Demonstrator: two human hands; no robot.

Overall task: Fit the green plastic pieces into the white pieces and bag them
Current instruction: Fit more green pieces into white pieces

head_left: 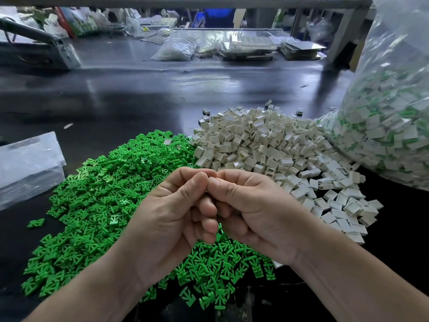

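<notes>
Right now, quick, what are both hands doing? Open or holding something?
Left hand: fingers curled; what it holds, if anything, is hidden.
Right hand: fingers curled too; cannot tell what it holds.

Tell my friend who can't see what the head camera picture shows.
The left hand and right hand meet, both curled, above a heap of green pieces on a dark table; what they hold is hidden. White pieces lie heaped to the right, beside a full clear bag.
</notes>
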